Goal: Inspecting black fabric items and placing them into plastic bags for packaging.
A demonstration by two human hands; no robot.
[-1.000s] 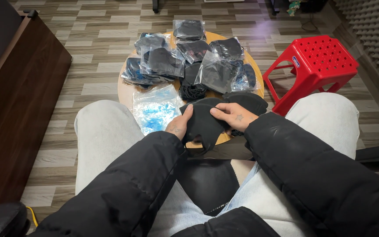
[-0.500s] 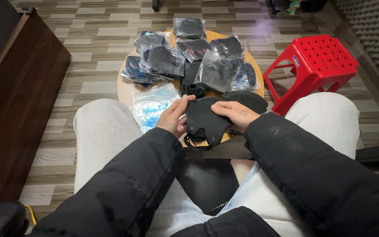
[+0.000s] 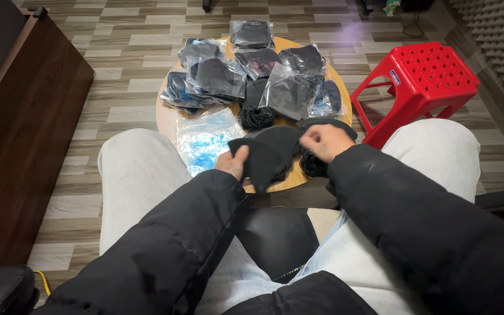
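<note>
The floor (image 3: 118, 93) is made of wood-look planks in grey and brown stripes. A big dark brown cabinet (image 3: 24, 128) stands on the left side. A bright red plastic stool (image 3: 427, 76) with little holes on top sits on the right. Behind the stool, the wall (image 3: 497, 35) is covered in bumpy grey foam.

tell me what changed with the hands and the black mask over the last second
The left hand slid from the top of the black fabric mask to its lower left edge, pinching it. The right hand shifted right to grip the mask's right end. The mask now stretches between them. The bagged masks and round wooden table stayed put.
</note>
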